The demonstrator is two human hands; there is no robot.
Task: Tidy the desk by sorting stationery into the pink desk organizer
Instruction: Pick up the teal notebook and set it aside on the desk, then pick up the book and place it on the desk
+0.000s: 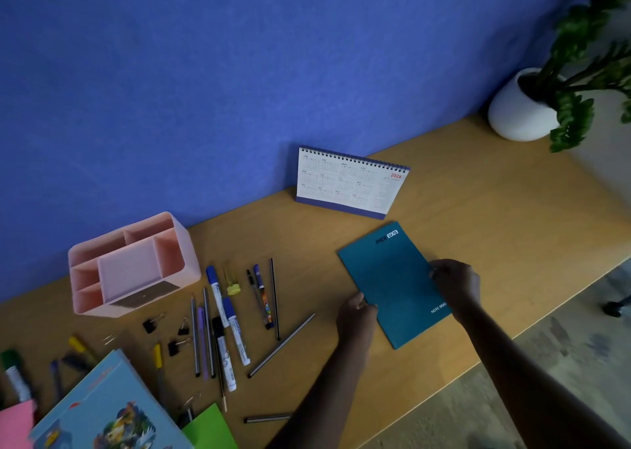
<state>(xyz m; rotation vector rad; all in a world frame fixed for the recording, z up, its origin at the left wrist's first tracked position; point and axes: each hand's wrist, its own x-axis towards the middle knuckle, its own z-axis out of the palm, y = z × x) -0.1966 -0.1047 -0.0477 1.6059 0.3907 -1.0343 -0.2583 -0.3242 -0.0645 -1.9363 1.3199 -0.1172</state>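
A blue wall runs behind a long wooden desk (478, 209), and the light in here is dim. Toward the left, close to the wall, stands the pink desk organizer (133, 264). It is upright, its several compartments open to the top, and only their pink walls and floors show inside. A dark rectangular patch sits on its front face; I cannot tell what that is.

All the stationery lies outside it. In front of it are black binder clips (150, 325), and just right of those a loose row of markers (218, 295), pencils (195, 339) and pens. One pencil lies apart at a slant.

At the near left corner are a light-blue book (102, 411), a green sheet (211, 428) and a pink sheet (15, 421).

Well right of the organizer, a teal notebook (389, 278) lies near the desk's front edge. The person's left hand (355, 312) pinches its left edge, and the right hand (456, 283) curls over its right edge. Both hands are closed on the cover.

Behind the notebook a desk calendar (351, 182) stands against the wall. At the far right a white pot (515, 114) holds a leafy green plant (577, 73).
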